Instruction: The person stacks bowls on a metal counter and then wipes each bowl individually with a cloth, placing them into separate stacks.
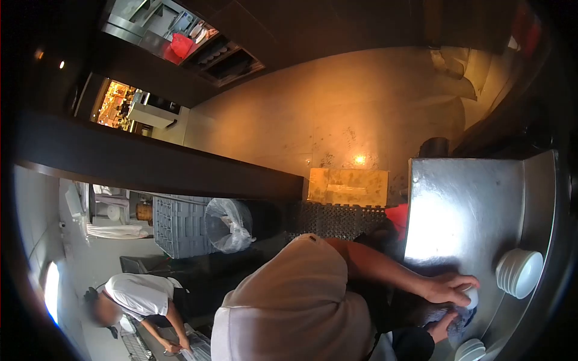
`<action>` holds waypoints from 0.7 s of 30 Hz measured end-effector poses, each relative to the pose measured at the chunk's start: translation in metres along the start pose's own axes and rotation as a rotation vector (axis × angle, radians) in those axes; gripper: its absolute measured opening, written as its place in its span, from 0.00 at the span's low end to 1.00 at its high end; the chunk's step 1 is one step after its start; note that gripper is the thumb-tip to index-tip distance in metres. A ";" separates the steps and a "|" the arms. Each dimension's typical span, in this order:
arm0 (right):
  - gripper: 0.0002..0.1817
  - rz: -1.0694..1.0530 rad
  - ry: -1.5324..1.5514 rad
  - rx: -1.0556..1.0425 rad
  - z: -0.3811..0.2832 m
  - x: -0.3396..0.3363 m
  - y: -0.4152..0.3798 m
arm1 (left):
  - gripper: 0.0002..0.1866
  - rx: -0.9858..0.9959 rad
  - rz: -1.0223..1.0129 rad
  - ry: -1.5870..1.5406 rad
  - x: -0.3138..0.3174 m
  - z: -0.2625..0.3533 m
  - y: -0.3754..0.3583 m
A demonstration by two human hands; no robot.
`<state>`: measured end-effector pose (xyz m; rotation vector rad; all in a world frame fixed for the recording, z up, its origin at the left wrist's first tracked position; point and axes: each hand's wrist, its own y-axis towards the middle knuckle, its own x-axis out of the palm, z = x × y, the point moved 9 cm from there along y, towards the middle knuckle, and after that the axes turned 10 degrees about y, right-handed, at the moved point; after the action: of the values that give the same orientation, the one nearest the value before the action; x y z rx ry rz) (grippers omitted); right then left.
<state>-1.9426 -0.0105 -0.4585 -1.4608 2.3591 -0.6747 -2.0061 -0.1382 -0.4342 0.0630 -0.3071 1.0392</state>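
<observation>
The view is turned sideways, with my shirt at the bottom and my arms reaching right over a metal counter [463, 186]. My left hand [448, 289] is closed around a small white bowl [471, 296], its fingers curled over the near side. Just below it, my right hand [442, 327] grips a bunched grey-blue cloth [460, 325] that lies against the bowl. To the right of my hands stands a stack of white bowls [519, 274]. A second group of white bowls [471, 350] sits at the lower edge, partly cut off.
A co-worker [141, 298] in a white shirt bends over racks at lower left. Grey crates [180, 225] and a bin with a clear bag [229, 225] stand behind me. A perforated dark mat [337, 219] and a flat yellowish panel [348, 186] lie on the floor.
</observation>
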 end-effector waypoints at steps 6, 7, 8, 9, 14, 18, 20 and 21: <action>0.34 -0.002 -0.088 -0.020 -0.010 0.008 0.011 | 0.33 -0.224 0.073 0.102 -0.015 -0.002 0.016; 0.34 -0.009 -0.099 -0.027 -0.011 0.009 0.012 | 0.31 -0.211 0.069 0.175 -0.023 0.014 0.014; 0.34 -0.016 -0.105 -0.035 -0.013 0.008 0.009 | 0.31 -0.059 0.133 0.248 -0.026 0.028 0.017; 0.34 -0.025 -0.111 -0.047 -0.015 0.006 0.006 | 0.30 0.098 0.187 0.313 -0.025 0.037 0.020; 0.32 -0.244 -0.365 -0.367 -0.018 0.017 0.009 | 0.19 -0.265 -0.053 -0.377 0.007 0.001 0.027; 0.29 -0.479 -0.502 -0.605 -0.008 0.016 -0.013 | 0.29 -0.292 0.032 0.116 0.003 0.024 0.007; 0.27 -0.354 -0.137 -0.179 -0.035 0.011 -0.040 | 0.26 -0.014 0.030 -0.006 0.026 0.028 0.007; 0.26 -0.392 -0.294 -0.363 -0.045 0.005 -0.045 | 0.25 -0.057 0.007 -0.120 0.040 0.020 0.007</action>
<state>-1.9319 -0.0212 -0.3963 -2.0468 2.0573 -0.0914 -1.9979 -0.1046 -0.4050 0.0728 -0.4457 1.0352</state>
